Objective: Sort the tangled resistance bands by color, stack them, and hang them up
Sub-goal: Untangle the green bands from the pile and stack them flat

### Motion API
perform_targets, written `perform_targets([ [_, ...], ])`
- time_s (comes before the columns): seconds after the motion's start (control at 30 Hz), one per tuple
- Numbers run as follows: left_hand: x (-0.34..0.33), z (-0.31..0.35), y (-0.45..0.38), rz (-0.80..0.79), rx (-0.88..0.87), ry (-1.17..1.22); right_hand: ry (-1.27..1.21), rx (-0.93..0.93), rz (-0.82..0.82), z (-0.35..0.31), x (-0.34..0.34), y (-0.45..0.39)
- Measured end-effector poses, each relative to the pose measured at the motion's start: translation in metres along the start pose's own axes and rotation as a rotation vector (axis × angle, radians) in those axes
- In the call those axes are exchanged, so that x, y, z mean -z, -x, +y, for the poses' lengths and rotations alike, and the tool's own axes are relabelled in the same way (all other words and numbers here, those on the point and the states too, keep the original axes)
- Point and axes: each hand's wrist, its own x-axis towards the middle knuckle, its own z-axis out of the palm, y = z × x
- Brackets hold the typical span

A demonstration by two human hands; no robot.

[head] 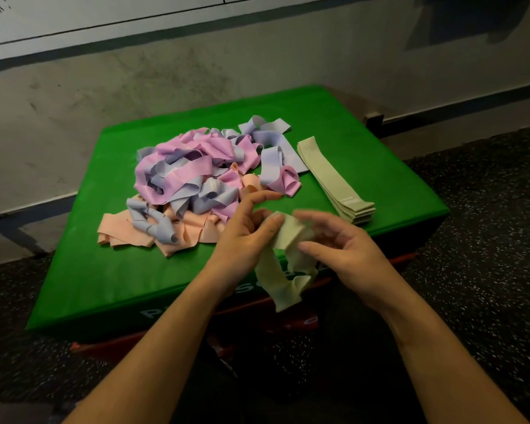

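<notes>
1. Left hand point(245, 231) pinches one end of a twisted pale green band point(283, 258); right hand point(346, 240), fingers loosely curled, touches its other side above the green bench point(104, 270).
2. Work the twist out flat first.
3. Lay it squarely on the green stack point(334, 179), clear of the tangled pile point(196, 182).

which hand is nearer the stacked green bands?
Right. The right hand sits just in front of the stacked green bands, near their close end; the left hand is farther off, by the tangled pile.
</notes>
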Motion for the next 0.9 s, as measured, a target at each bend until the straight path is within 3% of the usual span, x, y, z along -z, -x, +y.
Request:
perform_targets([
  [0.27, -0.006, 0.011, 0.012, 0.021, 0.072, -0.128, 0.118, 0.133, 0.146, -0.015, -0.012, -0.011],
  [0.4, -0.014, 0.013, 0.023, 0.013, 0.162, 0.060, 0.022, 0.124, 0.138, -0.026, -0.017, -0.018],
  [0.57, -0.020, 0.006, 0.025, 0.051, 0.049, -0.011, -0.045, 0.121, 0.109, -0.035, -0.021, -0.029],
  [0.77, -0.016, 0.005, 0.029, 0.002, 0.031, -0.031, -0.054, 0.038, 0.138, -0.037, -0.016, -0.039],
  [0.9, -0.014, 0.005, 0.030, 0.070, 0.037, 0.003, -0.090, -0.012, 0.103, -0.040, -0.011, -0.040],
])
